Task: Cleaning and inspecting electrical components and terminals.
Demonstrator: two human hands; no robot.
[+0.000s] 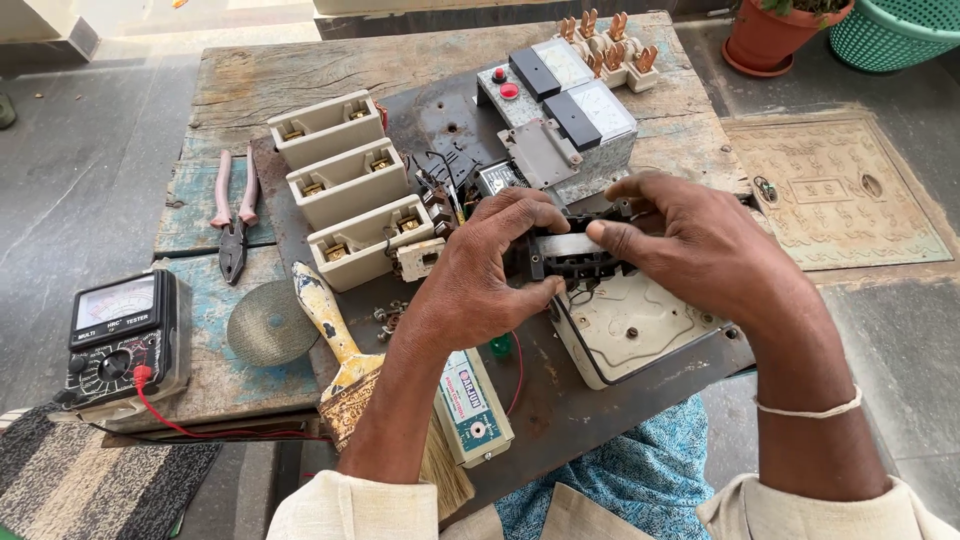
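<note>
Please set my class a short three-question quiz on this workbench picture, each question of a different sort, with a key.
1. True or false: both hands hold the same black part.
2. Which tool lies at the far left edge of the bench? A) pliers B) meter C) brush
3. Fill in: the pliers have ___ handles.

Key:
1. True. The left hand and right hand both grip the black part.
2. B. The meter sits left of the pliers and the brush.
3. Pink.
</note>
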